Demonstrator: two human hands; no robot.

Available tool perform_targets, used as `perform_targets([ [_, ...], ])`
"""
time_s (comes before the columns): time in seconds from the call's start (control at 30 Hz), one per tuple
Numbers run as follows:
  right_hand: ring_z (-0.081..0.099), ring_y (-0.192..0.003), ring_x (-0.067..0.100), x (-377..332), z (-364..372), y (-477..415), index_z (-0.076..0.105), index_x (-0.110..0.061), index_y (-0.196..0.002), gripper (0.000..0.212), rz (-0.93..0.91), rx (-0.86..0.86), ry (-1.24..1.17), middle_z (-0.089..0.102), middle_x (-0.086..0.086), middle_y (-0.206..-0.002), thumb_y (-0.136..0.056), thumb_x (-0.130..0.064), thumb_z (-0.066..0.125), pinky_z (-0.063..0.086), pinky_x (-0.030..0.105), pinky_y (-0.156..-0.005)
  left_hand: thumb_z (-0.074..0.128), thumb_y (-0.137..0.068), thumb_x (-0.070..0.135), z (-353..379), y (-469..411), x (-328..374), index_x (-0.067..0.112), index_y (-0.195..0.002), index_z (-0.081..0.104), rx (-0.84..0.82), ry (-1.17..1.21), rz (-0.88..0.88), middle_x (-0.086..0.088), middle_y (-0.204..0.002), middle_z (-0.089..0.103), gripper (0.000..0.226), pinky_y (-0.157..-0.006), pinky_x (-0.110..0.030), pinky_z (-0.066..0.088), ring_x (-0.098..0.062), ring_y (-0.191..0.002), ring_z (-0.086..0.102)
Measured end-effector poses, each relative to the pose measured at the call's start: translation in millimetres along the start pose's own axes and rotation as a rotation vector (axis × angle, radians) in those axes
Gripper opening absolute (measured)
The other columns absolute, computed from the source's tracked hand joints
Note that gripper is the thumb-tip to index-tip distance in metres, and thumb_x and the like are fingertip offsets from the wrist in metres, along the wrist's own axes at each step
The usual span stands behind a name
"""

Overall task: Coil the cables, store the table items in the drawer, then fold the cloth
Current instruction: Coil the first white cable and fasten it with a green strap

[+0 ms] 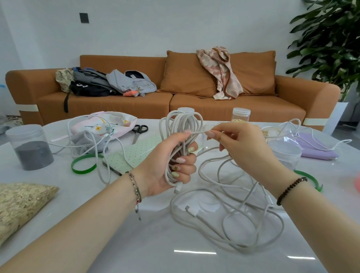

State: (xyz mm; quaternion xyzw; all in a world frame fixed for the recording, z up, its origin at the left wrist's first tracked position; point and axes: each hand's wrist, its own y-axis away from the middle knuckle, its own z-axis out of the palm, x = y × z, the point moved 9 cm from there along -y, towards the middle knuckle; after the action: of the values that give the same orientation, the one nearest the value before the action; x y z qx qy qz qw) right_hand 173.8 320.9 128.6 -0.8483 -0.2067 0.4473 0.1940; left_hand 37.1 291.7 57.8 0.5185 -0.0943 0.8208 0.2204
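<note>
Living room with a white wall, an orange sofa (112, 104) strewn with bags and clothing, and a potted plant (335, 39) at right; in front, a glossy white worktop (138, 240). Containers: a clear lidded jar (30, 147) at far left, partly filled with dark grey powder; a small lidded jar (241, 114) at the back holding beige grains; a clear tub (285, 153) at right, contents not legible; a clear bag (16, 205) of pale flakes at lower left. The white cable coil (180, 124) is held above the worktop's centre with its long axis upright, loops rounding over at the top, and one plug end (178, 190) hanging out below, pointing down. The left hand (168, 165) has its fingers curled round the coil's middle, gripping it. The right hand (242, 144) pinches a single strand between thumb and forefinger; the strand runs level, leftward into the coil. The loose cable (229, 222) lies in wide slack loops on the worktop under the right hand. A second cable (89, 139) is draped over a printed cloth (105, 123) at back left, with scissors (139, 130) just beside it. A purple cloth (316, 150) lies at far right.
</note>
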Motion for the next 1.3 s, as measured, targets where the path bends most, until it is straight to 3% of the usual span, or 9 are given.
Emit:
perform_targets([
  [0.13,0.052,-0.05,0.01,-6.6,6.8,2.5,0.074,-0.027,-0.081,0.021,-0.072,-0.025,0.067,0.062,-0.005,-0.058,-0.094,-0.042,0.065,0.045,0.031,-0.052,0.051,-0.091,0.035,0.5,1.2,14.0,0.016,-0.07,0.05,-0.008,0.14,0.13,0.006,-0.053,0.027,0.029,-0.036,-0.016,0.023,-0.006,-0.044,0.024],
  [0.33,0.052,-0.053,0.004,6.8,3.6,-2.1,0.063,-0.017,-0.073,0.032,-0.023,-0.057,0.117,0.068,-0.002,-0.064,-0.097,-0.039,0.061,0.041,0.015,-0.05,0.054,-0.097,0.04,-12.0,1.2,18.1,0.017,-0.068,0.054,0.122,0.216,0.218,0.007,-0.051,0.03,0.037,-0.036,-0.015,0.02,-0.005,-0.042,0.025],
  [0.47,0.05,-0.052,0.008,18.1,5.9,-2.5,0.057,-0.014,-0.07,0.046,0.053,-0.07,0.145,0.071,-0.002,-0.068,-0.095,-0.052,0.057,0.044,0.027,-0.054,0.057,-0.092,0.042,-9.1,3.5,16.9,0.016,-0.069,0.054,0.118,0.174,0.225,0.006,-0.051,0.033,0.035,-0.035,-0.014,0.026,-0.004,-0.04,0.029],
  [0.57,0.064,-0.06,0.011,26.9,3.8,-1.0,0.051,-0.01,-0.066,0.058,0.106,-0.029,0.127,0.071,-0.001,-0.065,-0.091,-0.062,0.057,0.051,0.036,-0.06,0.057,-0.091,0.044,-8.0,4.1,15.7,0.016,-0.07,0.054,0.116,0.129,0.225,0.006,-0.051,0.034,0.035,-0.035,-0.014,0.029,-0.005,-0.04,0.03],
  [0.67,0.067,-0.064,0.012,30.1,2.7,1.3,0.053,-0.006,-0.067,0.062,0.115,0.001,0.158,0.071,0.0,-0.066,-0.09,-0.064,0.056,0.051,0.034,-0.063,0.056,-0.092,0.045,-9.5,3.2,14.0,0.016,-0.071,0.053,0.123,0.109,0.223,0.005,-0.052,0.034,0.036,-0.035,-0.014,0.029,-0.005,-0.04,0.03],
  [0.9,0.053,-0.065,0.017,17.4,-0.1,2.6,0.06,-0.009,-0.077,0.045,0.09,0.049,0.13,0.07,-0.003,-0.076,-0.102,-0.044,0.048,0.04,0.025,-0.054,0.054,-0.096,0.046,-11.6,2.9,16.9,0.017,-0.072,0.05,0.125,0.115,0.247,0.007,-0.052,0.028,0.038,-0.035,-0.015,0.02,-0.005,-0.042,0.022],
  [1.1,0.063,-0.054,0.006,17.6,-8.3,1.0,0.064,-0.006,-0.073,0.041,0.124,0.098,0.026,0.07,0.006,-0.061,-0.094,-0.041,0.065,0.043,0.028,-0.062,0.054,-0.096,0.046,2.1,3.8,15.5,0.019,-0.071,0.049,0.049,0.092,0.223,0.008,-0.051,0.024,0.038,-0.034,-0.015,0.016,-0.004,-0.04,0.019],
  [1.23,0.05,-0.04,0.016,10.0,-17.8,1.1,0.065,-0.009,-0.069,0.04,0.134,0.127,-0.001,0.058,0.008,-0.046,-0.089,-0.042,0.071,0.043,0.029,-0.056,0.051,-0.1,0.045,4.1,4.0,20.6,0.019,-0.07,0.048,-0.009,0.097,0.187,0.008,-0.051,0.022,0.04,-0.033,-0.015,0.017,-0.003,-0.039,0.019],
  [1.3,0.044,-0.038,0.017,5.6,-24.1,1.2,0.067,-0.009,-0.068,0.038,0.154,0.196,-0.041,0.05,0.002,-0.044,-0.085,-0.042,0.076,0.042,0.029,-0.05,0.052,-0.1,0.045,6.4,3.6,18.6,0.02,-0.069,0.047,-0.051,0.029,0.134,0.009,-0.052,0.022,0.04,-0.034,-0.015,0.017,-0.004,-0.04,0.019],
])
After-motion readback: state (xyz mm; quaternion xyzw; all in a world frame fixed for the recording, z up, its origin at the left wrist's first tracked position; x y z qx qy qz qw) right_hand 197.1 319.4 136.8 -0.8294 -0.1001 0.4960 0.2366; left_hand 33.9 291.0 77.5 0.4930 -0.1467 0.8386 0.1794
